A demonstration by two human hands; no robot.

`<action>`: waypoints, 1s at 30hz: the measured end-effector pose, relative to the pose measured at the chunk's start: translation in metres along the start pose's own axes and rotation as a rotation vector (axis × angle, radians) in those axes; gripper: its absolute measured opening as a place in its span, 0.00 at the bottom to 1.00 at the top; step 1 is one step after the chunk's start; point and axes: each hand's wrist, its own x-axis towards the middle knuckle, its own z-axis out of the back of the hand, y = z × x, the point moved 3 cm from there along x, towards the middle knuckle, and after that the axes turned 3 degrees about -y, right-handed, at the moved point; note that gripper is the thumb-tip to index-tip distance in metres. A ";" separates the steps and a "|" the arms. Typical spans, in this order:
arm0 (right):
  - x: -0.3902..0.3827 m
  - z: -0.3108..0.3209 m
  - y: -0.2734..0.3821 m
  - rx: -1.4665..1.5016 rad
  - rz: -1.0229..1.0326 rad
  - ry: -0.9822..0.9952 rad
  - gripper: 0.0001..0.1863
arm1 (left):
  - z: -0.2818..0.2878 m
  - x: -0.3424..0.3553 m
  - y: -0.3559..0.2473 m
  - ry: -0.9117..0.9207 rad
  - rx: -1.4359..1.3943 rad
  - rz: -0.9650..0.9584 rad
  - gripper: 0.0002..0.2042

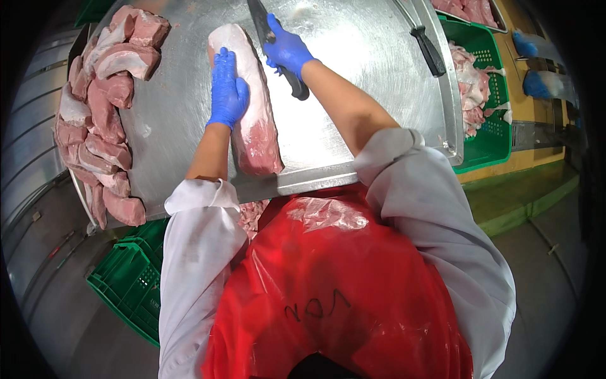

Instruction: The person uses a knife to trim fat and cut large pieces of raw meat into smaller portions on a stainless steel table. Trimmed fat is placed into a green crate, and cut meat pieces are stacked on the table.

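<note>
- While the left hand (227,93) presses flat on it, one pork loin (255,112) lies lengthwise on a steel tray (167,136), white fat uppermost, redder end toward the wearer.
- Left hand, blue-gloved: on the loin's far half; fingers straight and together, thumb spread toward the loin's right edge, nothing gripped.
- Right hand (289,54), blue-gloved: right of the loin's far half; fingers closed around the handle of a black-handled knife (259,23), index finger extended along it.
- Knife: just beside the loin's far right edge, tip end pointing away from the wearer.
- Sharpening steel, by its look (430,57): well right of the loin, black-handled.
- Cut pork pieces (107,123): left of the loin, heaped.
- Pale trimmings (472,88): far right of the loin, in a green crate (505,136).
- Handling, advised: steady, flat pressure; left fingertips and thumb clear of the blade's line; fat likely slippery under gloves.
- Blade, advised: long, light strokes rather than sawing; edge angled away from the left hand.
</note>
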 end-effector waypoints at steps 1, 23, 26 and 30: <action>0.006 0.002 0.002 -0.005 0.030 -0.024 0.41 | -0.001 0.000 0.002 0.017 -0.003 0.017 0.33; -0.062 -0.009 0.035 -0.414 -0.106 0.356 0.44 | 0.000 -0.006 0.011 -0.024 -0.035 0.086 0.33; -0.082 -0.019 0.023 -0.389 -0.053 0.265 0.42 | -0.002 -0.007 0.017 -0.051 -0.035 -0.011 0.32; -0.068 -0.026 0.041 -0.358 -0.141 0.304 0.43 | -0.008 0.004 0.021 -0.068 0.033 0.089 0.33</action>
